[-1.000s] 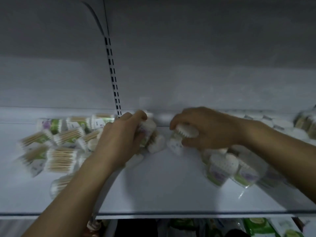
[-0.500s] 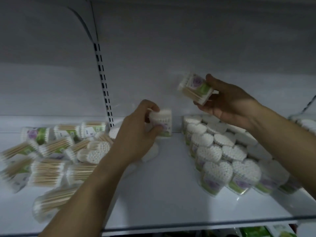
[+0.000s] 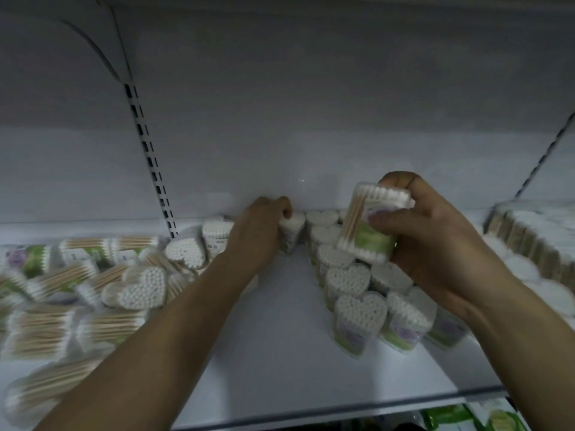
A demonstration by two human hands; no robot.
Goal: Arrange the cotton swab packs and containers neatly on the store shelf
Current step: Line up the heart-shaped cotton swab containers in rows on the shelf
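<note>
Clear-plastic swab container [image 3: 370,225] pinched in my right hand [image 3: 435,241], above heart-shaped row [image 3: 357,306]. My left hand [image 3: 261,231] closed on rear container [image 3: 291,231] at shelf [image 3: 280,353] back. Step: row-filling; next, seat held container beside it, upright.

No text, brand or number is legible; the green-and-purple labels on the cotton swab containers [image 3: 361,309] are too blurred to read.

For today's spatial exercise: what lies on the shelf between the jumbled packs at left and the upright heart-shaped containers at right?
In the head view, bare white shelf, crossed only by the left forearm.
</note>
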